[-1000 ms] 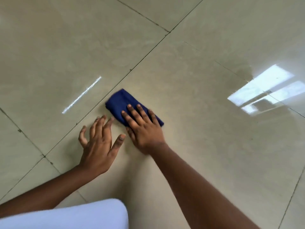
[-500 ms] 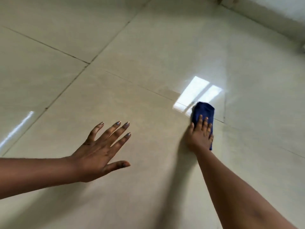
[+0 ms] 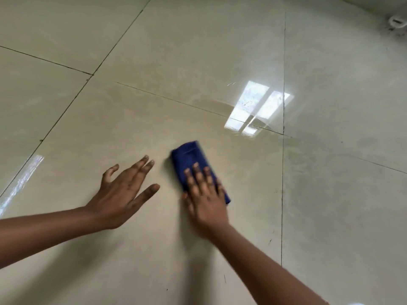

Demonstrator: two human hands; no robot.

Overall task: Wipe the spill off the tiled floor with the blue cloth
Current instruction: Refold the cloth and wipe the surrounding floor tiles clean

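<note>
A folded blue cloth [image 3: 189, 157] lies flat on the glossy beige tiled floor [image 3: 198, 51], slightly blurred by motion. My right hand [image 3: 206, 199] presses down on its near half, fingers spread flat over it. My left hand [image 3: 123, 192] rests open on the bare tile just left of the cloth, fingers apart, holding nothing. A faint wet sheen [image 3: 220, 104] shows on the floor beyond the cloth, beside a bright window reflection [image 3: 257, 108].
Dark grout lines [image 3: 283, 172] cross the floor, one running straight down on the right. A small white object [image 3: 396, 22] sits by the wall base at the top right. A streak of reflected light [image 3: 22, 179] lies at the left.
My right hand has dragged the cloth back from the window reflection toward me and to the left. My left hand is now closer to the cloth.
</note>
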